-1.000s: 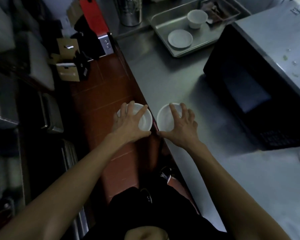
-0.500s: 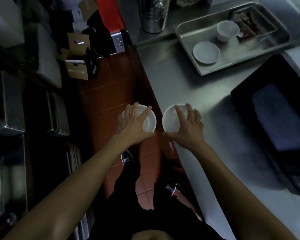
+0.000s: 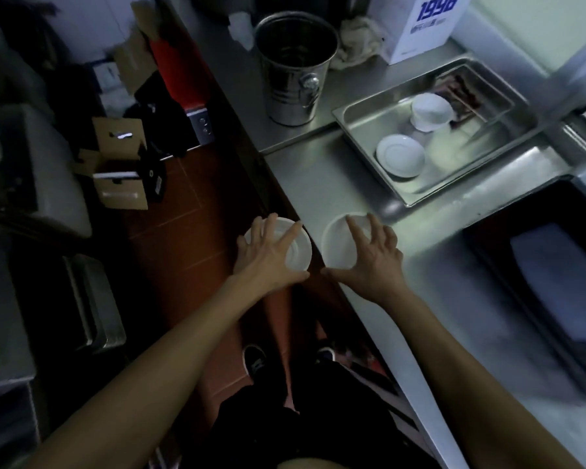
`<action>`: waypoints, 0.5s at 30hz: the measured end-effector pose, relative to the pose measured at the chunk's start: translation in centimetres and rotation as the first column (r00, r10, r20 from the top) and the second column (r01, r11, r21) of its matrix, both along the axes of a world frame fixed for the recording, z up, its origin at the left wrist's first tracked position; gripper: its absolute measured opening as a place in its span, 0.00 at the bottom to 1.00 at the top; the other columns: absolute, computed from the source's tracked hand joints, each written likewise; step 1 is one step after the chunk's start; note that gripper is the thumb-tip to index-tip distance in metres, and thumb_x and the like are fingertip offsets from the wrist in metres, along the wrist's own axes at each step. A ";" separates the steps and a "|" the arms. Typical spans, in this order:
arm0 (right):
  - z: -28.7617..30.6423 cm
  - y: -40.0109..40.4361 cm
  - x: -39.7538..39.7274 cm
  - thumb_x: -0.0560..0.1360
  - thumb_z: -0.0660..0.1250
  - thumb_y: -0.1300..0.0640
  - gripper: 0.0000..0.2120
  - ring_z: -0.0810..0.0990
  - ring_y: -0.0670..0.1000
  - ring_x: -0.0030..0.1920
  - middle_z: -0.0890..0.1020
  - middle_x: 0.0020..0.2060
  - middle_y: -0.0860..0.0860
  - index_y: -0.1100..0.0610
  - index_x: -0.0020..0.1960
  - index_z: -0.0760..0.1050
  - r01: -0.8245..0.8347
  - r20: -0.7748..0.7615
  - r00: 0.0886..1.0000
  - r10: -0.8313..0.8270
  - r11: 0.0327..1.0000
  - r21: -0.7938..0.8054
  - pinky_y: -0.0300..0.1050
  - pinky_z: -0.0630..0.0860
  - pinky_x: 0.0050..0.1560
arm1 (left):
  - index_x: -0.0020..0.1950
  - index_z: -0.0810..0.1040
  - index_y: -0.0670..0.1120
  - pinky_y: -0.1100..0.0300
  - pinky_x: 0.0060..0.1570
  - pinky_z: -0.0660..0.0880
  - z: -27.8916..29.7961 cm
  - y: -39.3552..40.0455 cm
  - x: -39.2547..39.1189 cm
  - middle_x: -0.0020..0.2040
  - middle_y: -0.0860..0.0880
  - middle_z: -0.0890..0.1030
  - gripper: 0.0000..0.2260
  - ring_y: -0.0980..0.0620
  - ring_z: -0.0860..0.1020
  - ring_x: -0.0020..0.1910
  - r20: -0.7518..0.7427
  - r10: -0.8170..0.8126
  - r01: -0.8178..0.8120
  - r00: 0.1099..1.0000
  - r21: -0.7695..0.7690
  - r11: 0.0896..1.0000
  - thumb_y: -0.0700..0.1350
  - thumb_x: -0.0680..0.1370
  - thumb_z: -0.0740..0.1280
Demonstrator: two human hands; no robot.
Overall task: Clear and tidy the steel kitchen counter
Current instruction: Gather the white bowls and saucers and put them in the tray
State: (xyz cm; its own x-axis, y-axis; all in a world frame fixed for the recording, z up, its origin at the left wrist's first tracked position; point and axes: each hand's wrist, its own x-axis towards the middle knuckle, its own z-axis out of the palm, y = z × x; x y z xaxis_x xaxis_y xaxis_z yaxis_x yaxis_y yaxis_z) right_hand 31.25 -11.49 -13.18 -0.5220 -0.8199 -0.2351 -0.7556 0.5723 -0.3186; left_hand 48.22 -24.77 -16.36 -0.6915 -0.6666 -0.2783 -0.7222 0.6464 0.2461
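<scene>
White round ceramic dishes fill both hands in the head view: the left hand (image 3: 268, 257) grips a small white saucer (image 3: 295, 247) out past the table edge, above the red tiled floor (image 3: 183, 238), fingers spread over its rim. The right hand (image 3: 369, 258) grips a white bowl (image 3: 337, 245) over the steel table (image 3: 318, 177), fingers curled across it. A second ago the steel tray (image 3: 362, 111) holding a white plate (image 3: 400, 156) and a white cup (image 3: 430, 111) lay farther off; now it is near, beside a steel bucket (image 3: 293, 67). The dishes are likely headed into that tray.
</scene>
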 end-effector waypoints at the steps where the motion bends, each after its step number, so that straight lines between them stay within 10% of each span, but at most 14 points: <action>1: 0.0 -0.4 -0.8 0.61 0.73 0.28 0.56 0.49 0.63 0.77 0.48 0.79 0.53 0.43 0.79 0.49 0.027 -0.001 1.000 -0.027 1.000 -0.001 0.67 0.62 0.69 | 0.78 0.50 0.63 0.34 0.69 0.59 0.1 -0.8 -0.8 0.78 0.48 0.47 0.46 0.39 0.47 0.77 0.000 -0.019 0.019 1.000 0.000 1.000 0.72 0.66 0.68; 15: -1.1 -3.2 -13.9 0.61 0.75 0.30 0.55 0.49 0.62 0.76 0.48 0.79 0.53 0.41 0.79 0.48 0.312 0.036 0.950 -0.310 0.946 -0.088 0.66 0.63 0.68 | 0.78 0.46 0.65 0.34 0.72 0.56 1.8 -8.6 -17.5 0.80 0.47 0.45 0.48 0.40 0.45 0.78 0.050 -0.297 0.298 0.954 -0.017 0.954 0.72 0.66 0.69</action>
State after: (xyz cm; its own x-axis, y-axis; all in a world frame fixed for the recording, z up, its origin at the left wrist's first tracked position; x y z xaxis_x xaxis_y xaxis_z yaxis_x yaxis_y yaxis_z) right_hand 17.38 -14.71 -14.30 -0.7503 -0.6360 -0.1803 -0.5370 0.7455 -0.3947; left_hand 30.67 -33.41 -14.59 -0.8462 -0.4395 -0.3014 -0.5065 0.8390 0.1987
